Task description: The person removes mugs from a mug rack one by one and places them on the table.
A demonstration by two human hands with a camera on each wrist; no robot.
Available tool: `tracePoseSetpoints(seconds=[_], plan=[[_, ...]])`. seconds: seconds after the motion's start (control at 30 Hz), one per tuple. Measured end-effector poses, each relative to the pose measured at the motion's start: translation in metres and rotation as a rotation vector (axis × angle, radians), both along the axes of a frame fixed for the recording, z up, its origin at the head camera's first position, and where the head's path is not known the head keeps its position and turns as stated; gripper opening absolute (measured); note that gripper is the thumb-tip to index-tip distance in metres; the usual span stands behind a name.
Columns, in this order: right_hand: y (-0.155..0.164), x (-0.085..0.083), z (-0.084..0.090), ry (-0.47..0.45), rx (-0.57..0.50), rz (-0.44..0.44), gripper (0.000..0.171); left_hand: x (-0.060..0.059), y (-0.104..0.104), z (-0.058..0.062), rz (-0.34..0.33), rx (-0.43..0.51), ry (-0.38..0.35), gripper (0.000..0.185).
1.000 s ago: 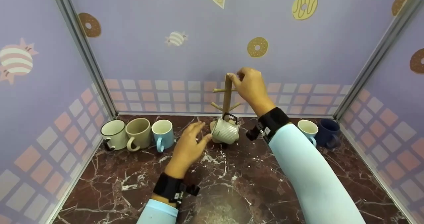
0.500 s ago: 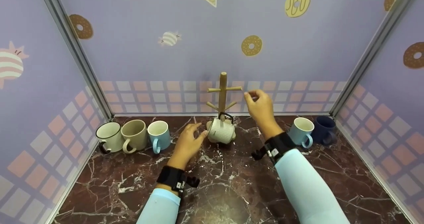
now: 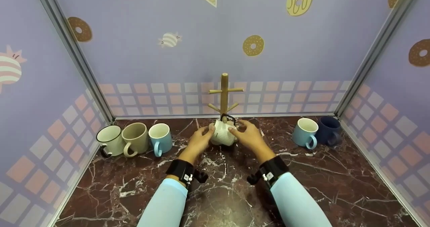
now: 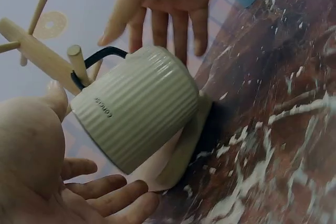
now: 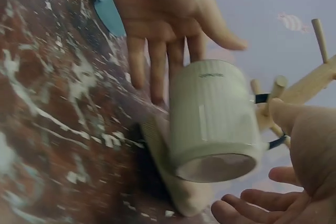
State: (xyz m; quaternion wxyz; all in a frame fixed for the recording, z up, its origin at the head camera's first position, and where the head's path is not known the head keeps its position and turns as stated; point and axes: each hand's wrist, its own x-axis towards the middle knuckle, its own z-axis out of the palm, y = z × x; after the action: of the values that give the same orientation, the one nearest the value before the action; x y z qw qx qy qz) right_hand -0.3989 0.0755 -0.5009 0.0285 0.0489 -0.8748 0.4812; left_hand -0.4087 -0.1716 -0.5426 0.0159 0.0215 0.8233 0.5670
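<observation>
A cream ribbed mug with a dark handle hangs tilted from a low peg of the wooden mug tree. In the left wrist view the peg's end pokes through the handle above the mug. My left hand is at the mug's left side, thumb near its rim, fingers extended. On the other side is my right hand, its thumb overlapping the mug in the head view. The right wrist view has the mug between both spread hands, neither curled round it. The tree's base is partly hidden behind the mug.
On the left stand a white mug, a beige mug and a blue mug. A light blue mug and a navy mug stand right. Walls enclose the dark marbled tabletop on three sides.
My right hand has come down from the top of the mug tree to the mug's right side. My left hand has shifted slightly towards the mug, which still hangs from its peg.
</observation>
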Motion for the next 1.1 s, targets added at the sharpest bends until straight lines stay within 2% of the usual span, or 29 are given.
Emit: tracePoseSetpoints(seconds=[0.1,0.17,0.23,0.37,0.5,0.7,0.93,1.1], plan=[[-0.006,0.005,-0.010,-0.002,-0.017,0.016,0.081,0.003,0.007,0.000,0.031,0.175,-0.059,0.087],[-0.009,0.007,-0.015,0.005,-0.039,0.021,0.084,0.022,0.017,0.022,0.066,0.265,-0.122,0.080],[-0.011,0.008,-0.019,0.029,-0.042,0.022,0.084,0.028,0.021,0.028,0.077,0.314,-0.128,0.078],[-0.013,0.008,-0.023,0.083,-0.055,0.040,0.079,0.030,0.024,0.029,0.094,0.349,-0.117,0.076],[-0.013,0.008,-0.021,0.108,-0.073,0.053,0.073,0.031,0.024,0.030,0.127,0.326,-0.075,0.075],[-0.015,0.010,-0.020,0.117,-0.067,0.047,0.070,0.036,0.023,0.032,0.157,0.191,-0.005,0.081],[-0.020,0.017,-0.013,0.082,-0.129,0.067,0.076,0.049,0.017,0.040,0.213,0.050,0.054,0.082],[-0.022,0.024,-0.005,0.067,-0.200,0.097,0.075,0.060,0.015,0.046,0.237,-0.004,0.120,0.097]])
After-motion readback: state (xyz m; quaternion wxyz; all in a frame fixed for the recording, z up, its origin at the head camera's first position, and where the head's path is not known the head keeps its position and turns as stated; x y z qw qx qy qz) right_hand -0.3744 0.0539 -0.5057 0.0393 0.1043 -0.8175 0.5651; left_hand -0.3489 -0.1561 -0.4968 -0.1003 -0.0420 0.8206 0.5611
